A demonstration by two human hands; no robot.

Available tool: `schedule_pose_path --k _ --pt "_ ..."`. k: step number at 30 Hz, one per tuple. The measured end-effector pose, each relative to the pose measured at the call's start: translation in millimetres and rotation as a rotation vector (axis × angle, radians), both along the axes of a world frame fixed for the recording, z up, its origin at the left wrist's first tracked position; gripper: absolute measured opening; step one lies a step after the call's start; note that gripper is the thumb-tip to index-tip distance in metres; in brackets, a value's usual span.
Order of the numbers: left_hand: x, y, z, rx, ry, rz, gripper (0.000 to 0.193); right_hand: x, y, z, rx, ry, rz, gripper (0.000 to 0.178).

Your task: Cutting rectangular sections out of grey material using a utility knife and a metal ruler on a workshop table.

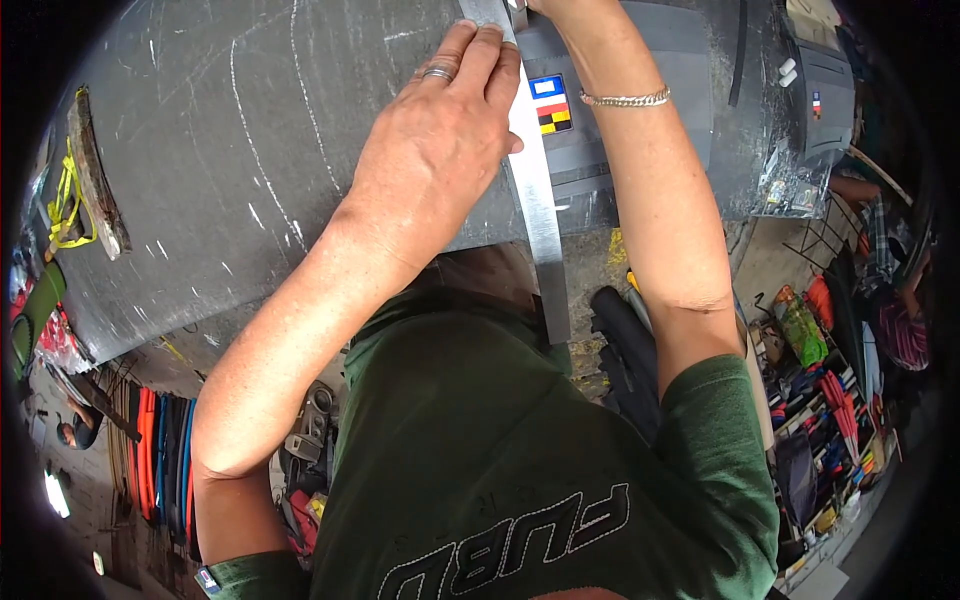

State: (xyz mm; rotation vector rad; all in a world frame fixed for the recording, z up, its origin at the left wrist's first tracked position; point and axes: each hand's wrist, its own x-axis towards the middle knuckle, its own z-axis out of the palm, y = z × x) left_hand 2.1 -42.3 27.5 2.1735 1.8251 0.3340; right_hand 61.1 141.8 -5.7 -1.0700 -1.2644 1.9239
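Likely stiff, slick ruler (535,185): grip past bench (190,165) near edge; pressed under outstretched left hand (435,125); can't tell hold of right hand (560,5).

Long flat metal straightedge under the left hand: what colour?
Silver-grey straightedge, darker at its lower end; best in head view.

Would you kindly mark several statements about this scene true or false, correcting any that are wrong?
1. The left hand rests on a silvery strip. True.
2. The ring is on the right hand. False: the ring is on the left hand.
3. A chain bracelet circles the right wrist. True.
4. The multicoloured patch lies left of the strip. False: the patch lies right of it.
5. The shirt is dark green. True.
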Motion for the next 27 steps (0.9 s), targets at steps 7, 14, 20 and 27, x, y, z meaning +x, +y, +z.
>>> schedule_pose_path --k 7,14,20,27 --pt "-1 1 -1 0.011 -0.003 -0.004 0.069 1 0 -5 0.060 0.033 0.007 0.059" --pt "-2 1 3 -0.034 0.080 -0.031 0.067 0 -3 1 0.059 0.028 0.000 0.059" --pt "0 -2 4 0.030 0.115 -0.005 0.067 2 -5 0 0.051 0.036 -0.001 0.058" --pt "1 20 41 -0.261 0.250 -0.197 0.061 1 -5 2 0.049 0.020 -0.007 0.056"
